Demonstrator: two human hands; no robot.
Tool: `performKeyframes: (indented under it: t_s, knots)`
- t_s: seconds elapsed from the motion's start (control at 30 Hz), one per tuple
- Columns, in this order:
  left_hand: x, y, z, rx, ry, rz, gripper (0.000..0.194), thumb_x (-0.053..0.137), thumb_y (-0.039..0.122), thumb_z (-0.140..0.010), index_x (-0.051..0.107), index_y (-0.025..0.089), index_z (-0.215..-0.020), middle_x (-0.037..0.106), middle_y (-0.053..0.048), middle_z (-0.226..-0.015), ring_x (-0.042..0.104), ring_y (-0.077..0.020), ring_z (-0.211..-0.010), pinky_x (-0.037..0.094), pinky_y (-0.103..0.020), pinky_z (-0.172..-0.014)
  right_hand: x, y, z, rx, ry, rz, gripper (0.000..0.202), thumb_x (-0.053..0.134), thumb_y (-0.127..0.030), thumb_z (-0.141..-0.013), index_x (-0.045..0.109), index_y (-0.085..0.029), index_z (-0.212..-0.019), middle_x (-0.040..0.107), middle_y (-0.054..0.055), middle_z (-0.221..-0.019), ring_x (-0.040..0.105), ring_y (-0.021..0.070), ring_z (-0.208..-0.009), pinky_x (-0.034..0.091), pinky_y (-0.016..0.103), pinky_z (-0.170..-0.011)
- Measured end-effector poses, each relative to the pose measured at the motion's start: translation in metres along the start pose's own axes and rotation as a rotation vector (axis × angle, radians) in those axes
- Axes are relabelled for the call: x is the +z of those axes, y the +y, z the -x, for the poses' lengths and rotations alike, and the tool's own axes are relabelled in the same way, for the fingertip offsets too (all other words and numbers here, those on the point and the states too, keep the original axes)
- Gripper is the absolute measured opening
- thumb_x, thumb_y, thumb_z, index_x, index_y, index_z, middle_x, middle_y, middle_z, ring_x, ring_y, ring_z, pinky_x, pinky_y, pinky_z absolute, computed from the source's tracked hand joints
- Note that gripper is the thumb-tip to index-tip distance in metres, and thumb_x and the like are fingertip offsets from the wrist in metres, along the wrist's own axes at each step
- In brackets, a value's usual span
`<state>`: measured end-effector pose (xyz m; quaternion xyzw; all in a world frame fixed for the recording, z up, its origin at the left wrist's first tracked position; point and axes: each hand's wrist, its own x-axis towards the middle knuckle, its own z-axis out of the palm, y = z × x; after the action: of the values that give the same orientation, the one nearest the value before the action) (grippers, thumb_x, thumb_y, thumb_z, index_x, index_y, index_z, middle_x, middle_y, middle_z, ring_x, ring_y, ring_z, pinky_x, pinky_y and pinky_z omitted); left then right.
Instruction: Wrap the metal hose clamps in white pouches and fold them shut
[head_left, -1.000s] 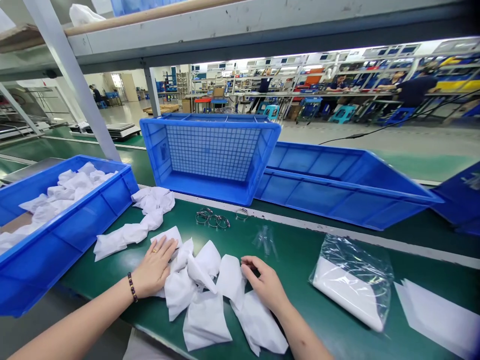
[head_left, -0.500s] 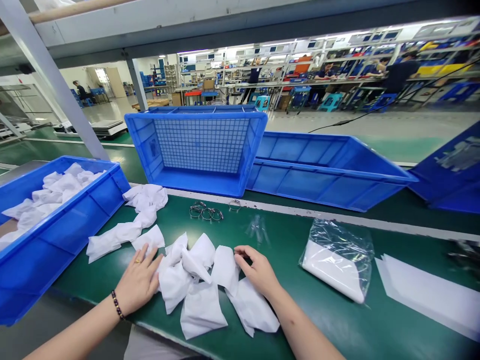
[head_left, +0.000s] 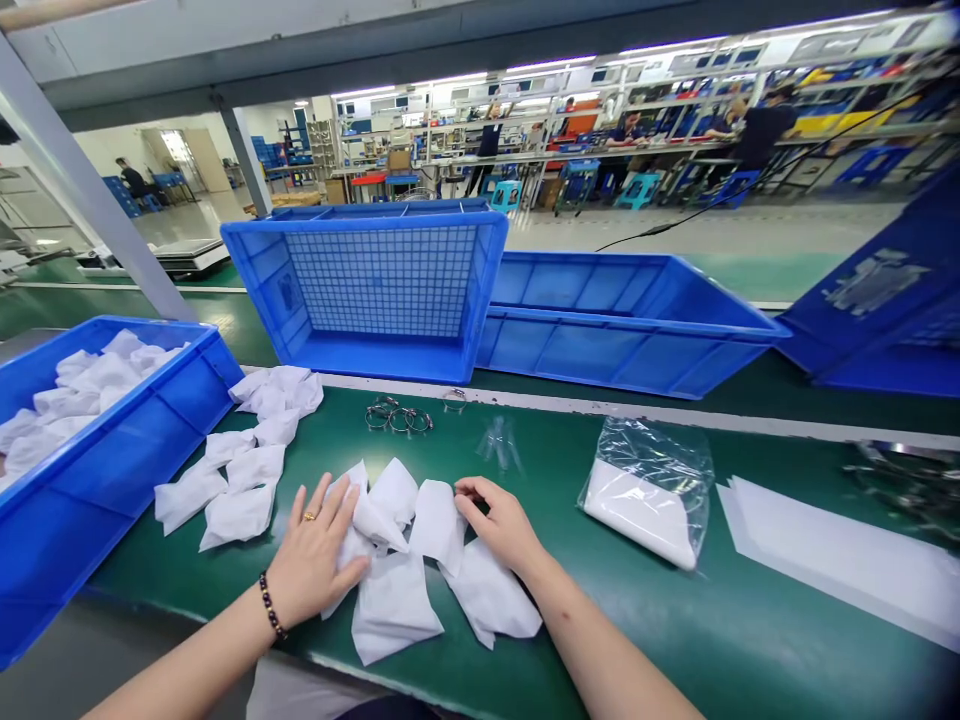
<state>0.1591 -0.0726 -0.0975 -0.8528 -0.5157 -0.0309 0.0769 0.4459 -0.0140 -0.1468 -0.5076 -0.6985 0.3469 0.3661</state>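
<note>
Soft white fabric pouches [head_left: 397, 605] lie in a loose cluster on the green tabletop in front of me. My left hand [head_left: 319, 550] rests flat with spread fingers over the cluster's left side, covering part of the pouches there. At the cluster's right edge, my right hand [head_left: 499, 520] has loosely curled fingers touching a white pouch [head_left: 437, 522], with a gap between thumb and forefinger. Left of my left hand is a second group of white pouches [head_left: 238, 515], trailing back towards a crumpled white heap [head_left: 281, 390].
A blue crate [head_left: 150, 425] holding white pouches stands at left. More blue crates [head_left: 382, 360] [head_left: 600, 355] line the back. Metal ring clamps [head_left: 400, 418], small clear pieces [head_left: 500, 445], a clear bag with white contents [head_left: 641, 510] and white sheets [head_left: 840, 545] lie on the table.
My left hand has moved right, from the left group onto the middle cluster. More pouches now show separately in the left group. My right hand stays at the cluster's right edge.
</note>
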Motion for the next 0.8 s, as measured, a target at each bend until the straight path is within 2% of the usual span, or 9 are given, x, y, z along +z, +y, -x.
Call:
performKeyframes:
  t_s: [0.07,0.17,0.27,0.33,0.43,0.53,0.6,0.7,0.8]
  knots:
    - [0.008,-0.006,0.000,-0.046,-0.022,-0.017,0.064,0.045,0.043,-0.082,0.031,0.020,-0.139,0.032,-0.010,-0.145,0.019,-0.0338,-0.135,0.012,-0.055,-0.107,0.000,0.001,0.000,0.003,0.009,-0.003,0.020,0.045,-0.028,-0.083,0.060,-0.018,-0.091,0.064,0.005,-0.088,0.059,0.0161,-0.078,0.045,0.029,-0.075]
    - [0.013,-0.034,0.003,-0.105,-0.033,-0.073,0.059,0.043,0.034,-0.081,0.035,0.018,-0.137,0.034,-0.011,-0.143,0.020,-0.0336,-0.135,0.013,-0.056,-0.107,0.000,0.001,-0.001,-0.003,0.018,0.001,0.020,0.045,-0.028,-0.082,0.060,-0.018,-0.091,0.064,0.005,-0.088,0.059,0.0160,-0.078,0.046,0.029,-0.074]
    - [0.007,-0.061,0.000,-0.182,-0.004,-0.143,0.056,0.042,0.030,-0.081,0.039,0.015,-0.135,0.036,-0.014,-0.142,0.022,-0.0362,-0.134,0.014,-0.059,-0.106,0.001,0.001,-0.001,-0.021,0.025,0.004,0.019,0.045,-0.026,-0.082,0.060,-0.018,-0.091,0.064,0.004,-0.087,0.059,0.0156,-0.077,0.045,0.028,-0.074]
    - [-0.001,-0.068,-0.006,-0.224,0.042,-0.168,0.053,0.040,0.026,-0.081,0.042,0.014,-0.133,0.033,-0.015,-0.143,0.019,-0.0369,-0.134,0.012,-0.060,-0.105,0.001,0.000,-0.002,-0.032,0.047,0.001,0.018,0.045,-0.026,-0.082,0.061,-0.019,-0.089,0.064,0.004,-0.086,0.059,0.0155,-0.076,0.045,0.028,-0.073]
    - [-0.013,-0.053,-0.020,-0.121,0.101,-0.109,0.051,0.038,0.025,-0.084,0.040,0.016,-0.134,0.027,-0.013,-0.146,0.012,-0.0332,-0.137,0.011,-0.057,-0.108,0.000,0.000,-0.003,-0.035,0.116,-0.017,0.019,0.046,-0.026,-0.082,0.062,-0.019,-0.088,0.065,0.004,-0.085,0.059,0.0154,-0.075,0.046,0.027,-0.072]
    - [-0.020,-0.015,-0.036,0.227,0.040,0.022,0.053,0.043,0.036,-0.085,0.036,0.025,-0.137,0.029,-0.007,-0.147,0.013,-0.0309,-0.137,0.007,-0.056,-0.109,-0.002,0.001,-0.005,-0.019,0.191,-0.035,0.019,0.047,-0.027,-0.082,0.062,-0.018,-0.088,0.066,0.004,-0.083,0.060,0.0156,-0.074,0.047,0.027,-0.071]
    - [-0.018,0.011,-0.046,0.368,-0.027,0.077,0.051,0.044,0.034,-0.085,0.037,0.029,-0.136,0.036,-0.004,-0.143,0.019,-0.0302,-0.136,0.004,-0.057,-0.109,-0.005,0.002,-0.006,-0.006,0.218,-0.040,0.020,0.047,-0.028,-0.082,0.062,-0.018,-0.087,0.066,0.004,-0.081,0.060,0.0157,-0.072,0.047,0.027,-0.070]
    - [-0.009,0.030,-0.056,0.311,-0.053,0.107,0.041,0.044,0.026,-0.085,0.049,0.029,-0.126,0.049,-0.004,-0.133,0.032,-0.0301,-0.131,0.009,-0.058,-0.109,-0.008,0.001,-0.005,0.008,0.237,-0.044,0.020,0.046,-0.029,-0.082,0.063,-0.018,-0.086,0.066,0.004,-0.079,0.060,0.0155,-0.069,0.048,0.027,-0.068]
    - [0.002,0.016,-0.058,0.228,-0.052,0.062,0.040,0.041,0.019,-0.085,0.053,0.027,-0.122,0.051,-0.006,-0.131,0.036,-0.0311,-0.128,0.015,-0.059,-0.107,-0.009,0.000,-0.005,0.013,0.256,-0.042,0.020,0.047,-0.028,-0.081,0.063,-0.018,-0.085,0.066,0.004,-0.078,0.059,0.0153,-0.068,0.048,0.027,-0.066]
